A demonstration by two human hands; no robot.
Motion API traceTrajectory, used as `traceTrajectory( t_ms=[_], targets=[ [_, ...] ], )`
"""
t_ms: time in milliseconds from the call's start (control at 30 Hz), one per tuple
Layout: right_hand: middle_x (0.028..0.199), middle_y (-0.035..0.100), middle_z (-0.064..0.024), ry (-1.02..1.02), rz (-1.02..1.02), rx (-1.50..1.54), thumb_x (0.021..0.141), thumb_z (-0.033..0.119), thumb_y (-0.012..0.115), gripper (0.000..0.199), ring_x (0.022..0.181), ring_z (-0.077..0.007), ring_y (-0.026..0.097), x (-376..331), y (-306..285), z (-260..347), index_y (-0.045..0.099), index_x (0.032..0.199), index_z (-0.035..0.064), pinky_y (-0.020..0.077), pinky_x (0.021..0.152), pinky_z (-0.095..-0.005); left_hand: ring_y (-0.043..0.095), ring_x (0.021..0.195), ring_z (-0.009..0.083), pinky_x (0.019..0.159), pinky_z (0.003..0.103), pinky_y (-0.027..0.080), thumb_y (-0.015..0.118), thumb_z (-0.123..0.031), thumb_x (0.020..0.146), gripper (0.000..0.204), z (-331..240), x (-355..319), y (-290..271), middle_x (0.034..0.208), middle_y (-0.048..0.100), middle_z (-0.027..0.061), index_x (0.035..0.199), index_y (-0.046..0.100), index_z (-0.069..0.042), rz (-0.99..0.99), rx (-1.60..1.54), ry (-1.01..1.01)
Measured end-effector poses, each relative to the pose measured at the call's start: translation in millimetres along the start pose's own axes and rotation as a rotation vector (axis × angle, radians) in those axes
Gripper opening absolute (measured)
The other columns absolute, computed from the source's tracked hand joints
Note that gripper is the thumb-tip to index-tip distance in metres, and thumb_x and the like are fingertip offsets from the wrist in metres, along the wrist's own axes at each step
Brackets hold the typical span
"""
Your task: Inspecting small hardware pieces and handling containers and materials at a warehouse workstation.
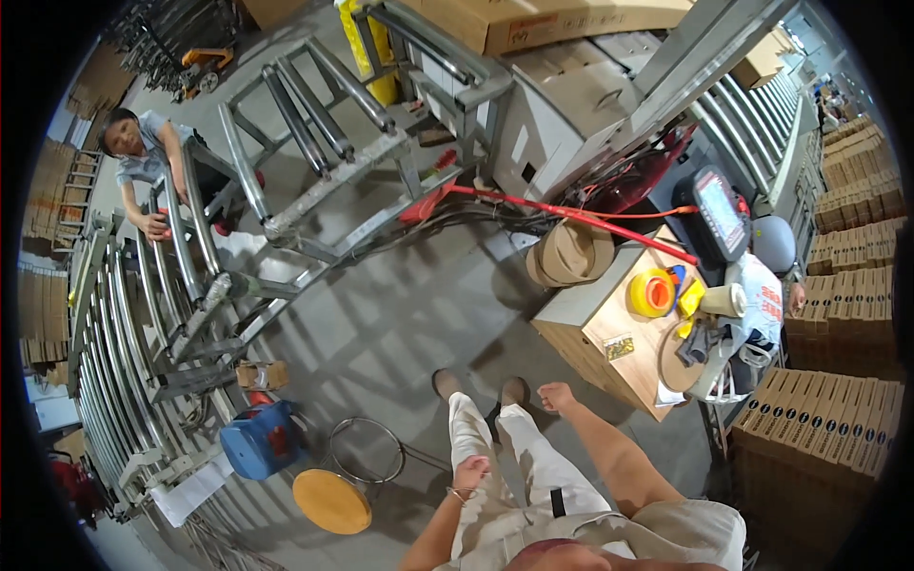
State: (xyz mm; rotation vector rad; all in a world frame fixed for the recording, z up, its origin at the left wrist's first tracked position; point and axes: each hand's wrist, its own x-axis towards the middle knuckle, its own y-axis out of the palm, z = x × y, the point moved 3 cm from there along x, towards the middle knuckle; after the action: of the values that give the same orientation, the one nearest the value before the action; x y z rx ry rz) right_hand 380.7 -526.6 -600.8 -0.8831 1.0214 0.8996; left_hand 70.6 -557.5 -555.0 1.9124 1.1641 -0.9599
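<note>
My left hand (469,473), with a thin bracelet at the wrist, hangs in front of my left thigh. Its fingers are curled in and nothing shows in them. My right hand (557,398) is held out past my right knee, loosely closed, with no object visible in it. Nearest to the right hand is a small wooden table (602,335). On it lie a yellow roll of tape (652,292), a pale cup (725,300) and a brown disc (681,366). A round wooden stool (331,502) with a metal ring stands to the left of my feet.
Metal roller conveyor frames (333,190) run across the left and back; another person (143,152) leans over one. A red pole (581,219) slants beside a brown bin (571,252). A blue box-like object (259,440) sits left. Stacked cartons (819,428) line the right.
</note>
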Motion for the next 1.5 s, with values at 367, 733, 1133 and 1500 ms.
traceTrajectory(
  t_ms=[367, 733, 1133, 1500],
  targets=[
    [0.063, 0.052, 0.0009, 0.089, -0.202, 0.521, 0.078, 0.012, 0.064, 0.005, 0.052, -0.0101, 0.048, 251.4, 37.8, -41.9, 0.059, 0.079, 0.0104, 0.0435, 0.045, -0.0264, 0.057, 0.068, 0.009, 0.063, 0.022, 0.045, 0.055, -0.01, 0.085, 0.012, -6.1, 133.6, 65.8, 0.074, 0.061, 0.0043, 0.096, 0.058, -0.005, 0.12, 0.218, 0.17],
    [0.081, 0.057, -0.0023, 0.169, -0.688, 0.795, 0.078, 0.011, 0.063, 0.013, 0.06, -0.0149, 0.047, 473.1, 20.8, -86.7, 0.059, 0.09, 0.0069, 0.0363, 0.047, -0.0318, 0.055, 0.083, 0.0075, 0.075, 0.021, 0.044, 0.052, -0.008, 0.088, 0.019, -89.5, 215.8, 18.6, 0.094, 0.06, 0.0019, 0.106, 0.056, -0.002, 0.091, -0.171, 0.099],
    [0.107, 0.06, -0.0119, -0.071, -0.94, 0.871, 0.083, 0.007, 0.057, 0.026, 0.091, -0.0198, 0.058, 513.7, 40.3, -91.4, 0.057, 0.104, -0.0085, 0.0503, 0.073, -0.0291, 0.057, 0.09, 0.0097, 0.08, 0.023, 0.044, 0.053, -0.004, 0.087, 0.021, -100.8, 223.2, 4.5, 0.098, 0.06, 0.0036, 0.108, 0.055, -0.002, 0.148, 0.051, 0.028],
    [0.083, 0.065, -0.015, 0.205, -0.777, 0.076, 0.075, 0.015, 0.062, 0.024, 0.077, -0.0237, 0.061, 527.0, 37.9, -139.3, 0.064, 0.09, -0.0033, 0.0468, 0.07, -0.0339, 0.054, 0.087, 0.0075, 0.078, 0.022, 0.043, 0.053, -0.008, 0.088, 0.022, -88.4, 224.4, 8.1, 0.096, 0.059, 0.0029, 0.109, 0.055, -0.002, 0.169, -0.02, 0.044]
  ],
)
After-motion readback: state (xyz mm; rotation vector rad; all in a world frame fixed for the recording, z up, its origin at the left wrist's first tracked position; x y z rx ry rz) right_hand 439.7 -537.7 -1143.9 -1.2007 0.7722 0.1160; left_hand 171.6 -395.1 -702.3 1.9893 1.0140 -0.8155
